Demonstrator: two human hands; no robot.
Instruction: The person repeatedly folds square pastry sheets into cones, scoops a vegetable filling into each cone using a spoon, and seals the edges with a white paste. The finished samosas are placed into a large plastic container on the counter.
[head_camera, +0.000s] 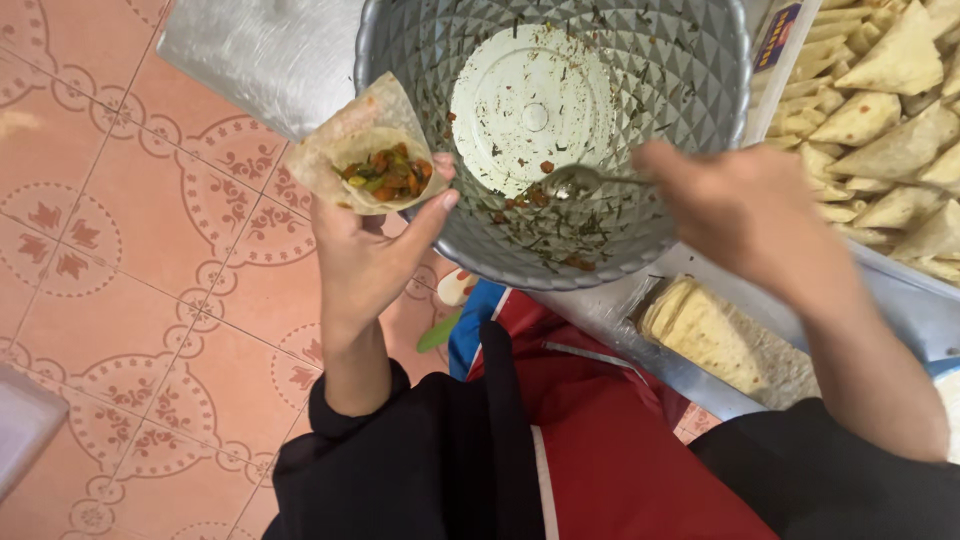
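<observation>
Left hand (365, 255) clamps a filled pastry cone (375, 160), mouth upward; right hand (745, 215), fingers closed on a spoon (575, 180), scrapes the bowl (640, 110) just right of the cone.

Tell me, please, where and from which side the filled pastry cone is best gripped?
Probably grip the pastry cone around its tapered lower part, from underneath, as the left hand does now. Its mouth faces up with loose vegetable filling heaped inside, so a grip from above or on the thin rim would likely spill or tear it.
</observation>
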